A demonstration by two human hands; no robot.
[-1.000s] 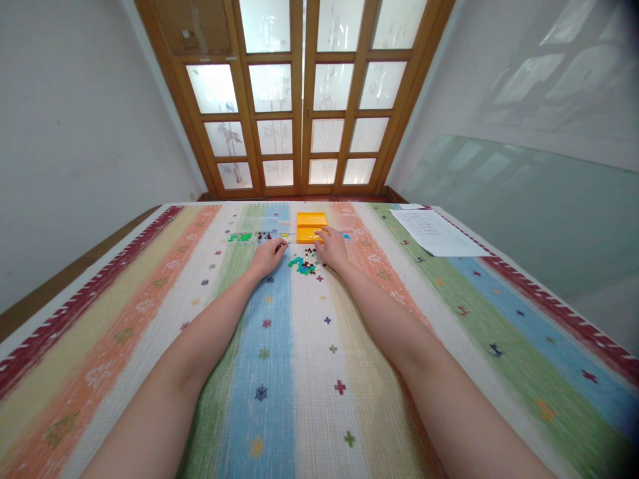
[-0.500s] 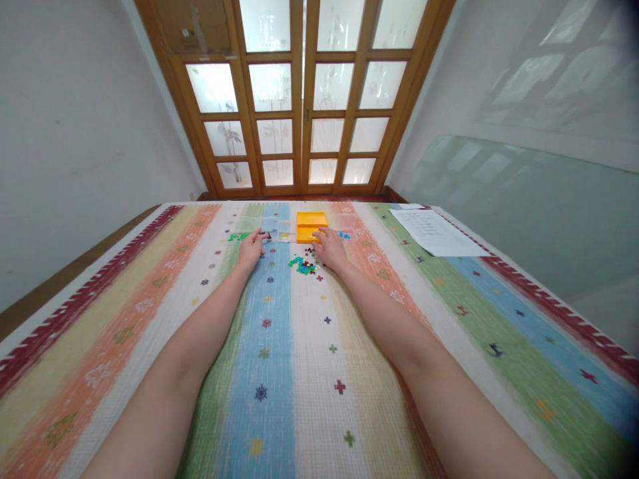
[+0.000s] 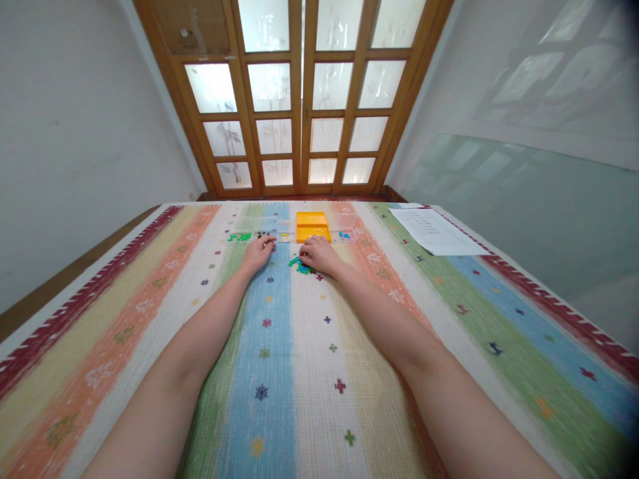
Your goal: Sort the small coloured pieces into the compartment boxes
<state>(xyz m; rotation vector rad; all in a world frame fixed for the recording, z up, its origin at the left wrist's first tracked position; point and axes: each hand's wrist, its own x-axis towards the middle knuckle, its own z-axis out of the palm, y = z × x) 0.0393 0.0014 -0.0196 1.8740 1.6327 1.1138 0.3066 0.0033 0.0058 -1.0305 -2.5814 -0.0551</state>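
Note:
Both my arms reach far out over a striped cloth (image 3: 299, 372). My left hand (image 3: 258, 253) rests by a clear compartment tray (image 3: 259, 233) that holds green pieces (image 3: 239, 237) and dark pieces; its fingers are curled, and what they hold is too small to see. My right hand (image 3: 317, 253) lies curled over a small heap of teal and dark pieces (image 3: 299, 265), just in front of an orange box (image 3: 312, 226). Its fingertips are hidden among the pieces.
A printed sheet of paper (image 3: 435, 231) lies at the far right of the cloth. Wooden glazed doors (image 3: 299, 100) stand behind the table. A glass panel (image 3: 524, 206) leans along the right wall.
My right hand has come back from the orange box to the heap of small pieces. My left hand went out to the tray and has drawn slightly back and right.

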